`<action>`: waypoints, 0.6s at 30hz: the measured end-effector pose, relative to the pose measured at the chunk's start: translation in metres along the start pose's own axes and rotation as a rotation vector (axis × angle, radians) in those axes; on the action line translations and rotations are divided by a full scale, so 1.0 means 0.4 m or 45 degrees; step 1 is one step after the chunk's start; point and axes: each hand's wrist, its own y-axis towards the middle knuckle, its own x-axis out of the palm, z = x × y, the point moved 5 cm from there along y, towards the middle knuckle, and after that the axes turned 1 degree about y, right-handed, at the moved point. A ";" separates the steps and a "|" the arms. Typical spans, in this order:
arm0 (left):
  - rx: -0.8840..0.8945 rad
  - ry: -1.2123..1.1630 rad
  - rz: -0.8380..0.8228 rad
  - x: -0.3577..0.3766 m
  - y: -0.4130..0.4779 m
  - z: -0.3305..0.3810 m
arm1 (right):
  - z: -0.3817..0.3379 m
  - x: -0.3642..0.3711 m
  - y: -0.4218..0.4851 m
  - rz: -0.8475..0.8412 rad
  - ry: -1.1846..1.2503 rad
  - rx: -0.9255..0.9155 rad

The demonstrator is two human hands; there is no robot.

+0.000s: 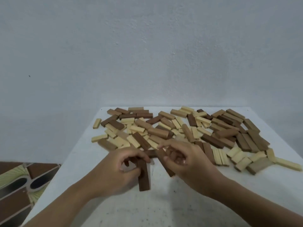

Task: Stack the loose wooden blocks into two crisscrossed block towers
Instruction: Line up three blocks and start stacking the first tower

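Laying a first row looked to be the step in hand. One dark block [144,177] lay on the near side of the pile of loose blocks [172,130], with the left hand [114,171] curled round its far end. Whether it sat flat could not be told. Just right of it, equally near the pile's front edge, the right hand [190,164] pinched a second dark block [162,155], held tilted. To do this well, that second block probably needed levelling, then setting parallel against the first with ends flush. The base was best kept clear of the pile's front edge. The white table [164,210] carried the pile; a pale wall [147,54] rose behind it.
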 end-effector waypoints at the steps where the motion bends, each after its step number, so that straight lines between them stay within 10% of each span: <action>1: 0.004 0.027 -0.019 0.009 -0.013 -0.002 | 0.002 0.013 -0.013 -0.017 -0.024 -0.017; 18: 0.144 0.089 0.015 0.045 -0.088 -0.033 | 0.030 0.088 -0.080 0.030 -0.597 -0.397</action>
